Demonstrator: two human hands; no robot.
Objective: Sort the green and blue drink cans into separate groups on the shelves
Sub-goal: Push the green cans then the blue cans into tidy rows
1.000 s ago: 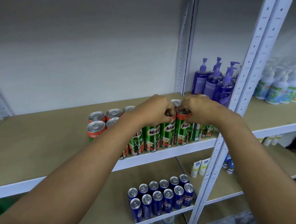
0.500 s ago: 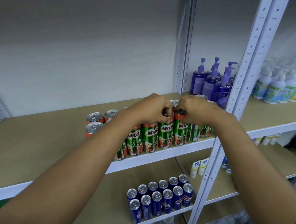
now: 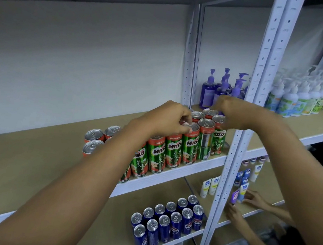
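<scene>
Head view: the left hand (image 3: 168,118) reached over the upper shelf (image 3: 28,158), fingertips curled down and pinching the top rim of one green Milo can (image 3: 190,146) in the front row. That can stood upright among the green cans (image 3: 160,153), with more of them running left beneath the forearm and two silver tops showing beyond the wrist. The right hand (image 3: 232,113) hovered just right of the left fingers, its fingers curled over the tops of the rear cans; whether they pinched a can could not be told. Directly below both sets of fingers, on the lower shelf (image 3: 112,237), the blue cans (image 3: 167,224) stood in two rows, well apart from the green group. Purple pump bottles (image 3: 208,91) stood behind the right fingers.
</scene>
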